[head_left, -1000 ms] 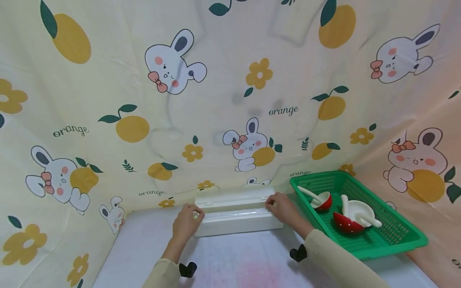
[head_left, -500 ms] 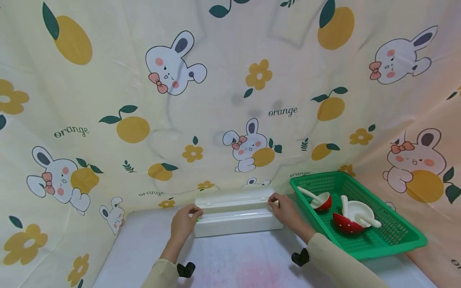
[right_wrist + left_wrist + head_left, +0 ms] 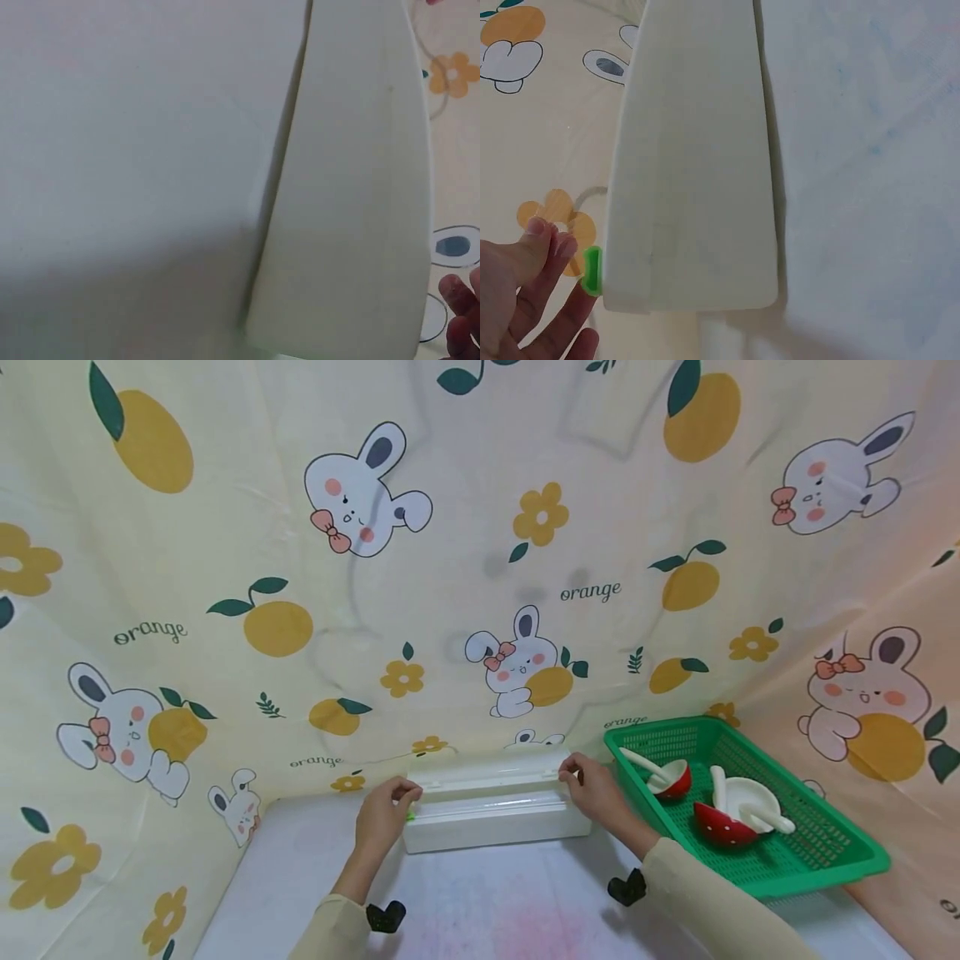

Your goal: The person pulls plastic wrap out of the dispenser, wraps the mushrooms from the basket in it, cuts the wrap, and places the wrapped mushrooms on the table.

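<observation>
Box, long and white, lies on the table between the left hand and the right hand, just beyond the wrists. Its hinged lid is tipped back on the far side, away from both hands, and a glossy strip shows along the inside; how much the box holds is hidden. The left hand, at the left end, has thumb and forefinger brought together in a pinch on clear film, faint against the cloth, with another finger beside the green tab on that end. The right hand, at the opposite end, has its fingertips curled in towards the thumb, pinching at the film; only the finger ends show in the right wrist view.

Beyond the right hand, to its right, sits the green basket, with slotted walls. In it, nearest the hand, is a small red cup, white inside, with a white handle leaning against the wall. Farther from the hand lies a red dotted bowl, with white handles around it.
</observation>
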A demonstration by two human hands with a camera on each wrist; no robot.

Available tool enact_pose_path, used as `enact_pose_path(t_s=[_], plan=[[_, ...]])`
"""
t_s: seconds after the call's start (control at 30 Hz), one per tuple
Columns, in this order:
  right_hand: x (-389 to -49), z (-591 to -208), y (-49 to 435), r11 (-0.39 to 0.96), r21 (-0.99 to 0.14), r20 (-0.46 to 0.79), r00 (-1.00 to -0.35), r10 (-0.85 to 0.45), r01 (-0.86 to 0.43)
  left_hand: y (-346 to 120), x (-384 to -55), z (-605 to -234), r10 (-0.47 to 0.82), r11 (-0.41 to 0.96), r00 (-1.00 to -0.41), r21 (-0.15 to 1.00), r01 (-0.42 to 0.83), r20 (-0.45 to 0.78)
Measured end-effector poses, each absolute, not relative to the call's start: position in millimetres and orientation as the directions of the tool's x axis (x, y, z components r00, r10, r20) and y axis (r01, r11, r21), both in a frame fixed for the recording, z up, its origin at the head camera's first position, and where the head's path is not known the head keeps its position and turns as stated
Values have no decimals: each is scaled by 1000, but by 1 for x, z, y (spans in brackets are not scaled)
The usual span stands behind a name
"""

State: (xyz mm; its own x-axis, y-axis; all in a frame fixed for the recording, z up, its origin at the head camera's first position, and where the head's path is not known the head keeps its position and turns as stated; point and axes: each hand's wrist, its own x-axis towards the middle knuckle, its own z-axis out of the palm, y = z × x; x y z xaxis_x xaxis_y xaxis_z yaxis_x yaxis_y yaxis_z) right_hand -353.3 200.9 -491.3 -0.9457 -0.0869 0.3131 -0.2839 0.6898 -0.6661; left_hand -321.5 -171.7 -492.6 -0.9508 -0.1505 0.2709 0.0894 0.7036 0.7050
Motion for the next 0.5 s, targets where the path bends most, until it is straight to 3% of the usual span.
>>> enact_pose_path(t_s=[0.5], plan=[[-355,-474,201,673,-678,340,-938,-70,-296,-171,-323,-481,-165,570,-951,813,123,260]])
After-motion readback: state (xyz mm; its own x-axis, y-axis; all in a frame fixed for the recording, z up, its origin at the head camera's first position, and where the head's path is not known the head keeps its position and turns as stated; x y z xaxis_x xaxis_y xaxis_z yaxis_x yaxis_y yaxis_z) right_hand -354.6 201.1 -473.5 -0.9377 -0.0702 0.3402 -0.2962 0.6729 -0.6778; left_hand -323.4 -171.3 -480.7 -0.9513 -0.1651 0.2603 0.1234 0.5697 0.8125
